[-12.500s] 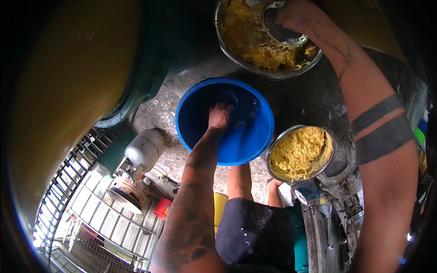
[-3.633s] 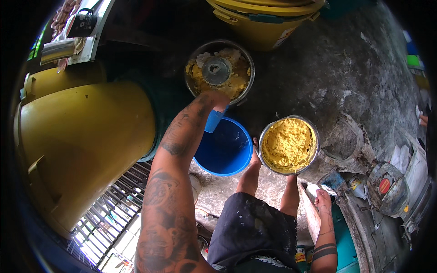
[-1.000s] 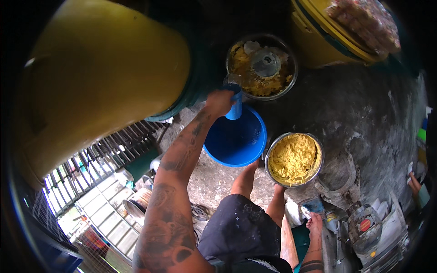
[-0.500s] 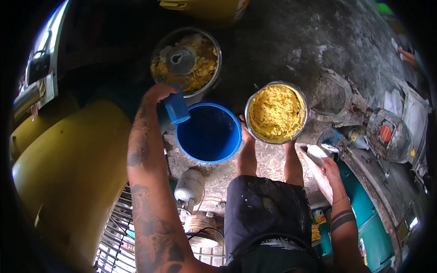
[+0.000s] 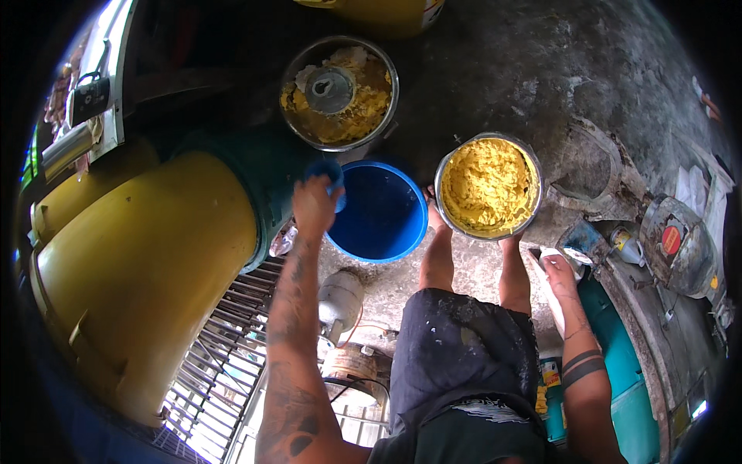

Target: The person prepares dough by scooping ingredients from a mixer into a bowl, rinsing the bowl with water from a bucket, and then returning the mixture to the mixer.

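Observation:
My left hand (image 5: 313, 205) grips a blue plastic cup (image 5: 335, 172) at the left rim of a blue bucket (image 5: 379, 251). Only the bucket's dark blue inside shows, and the cup is partly hidden behind my fingers. Off to the right, my right hand (image 5: 560, 277) is closed at a pale ledge, its fingers over a white thing I cannot make out. Between my feet stands a metal pot (image 5: 442, 207) filled with thick yellow mash (image 5: 491, 185). Beyond the bucket is a metal basin (image 5: 290, 127) with yellow and whitish lumps and a round metal lid (image 5: 331, 91) inside.
A large yellow drum (image 5: 147, 255) lies along the left side beside a dark green container (image 5: 278, 185). A grey gas cylinder (image 5: 340, 298) stands near my left leg. Teal containers (image 5: 630, 387) and a dirty metal canister (image 5: 668, 236) are on the right.
My left hand has lowered the blue cup from above the bucket's far left edge to its left rim, and the cup has turned. My right hand stays by the ledge. The view has shifted slightly.

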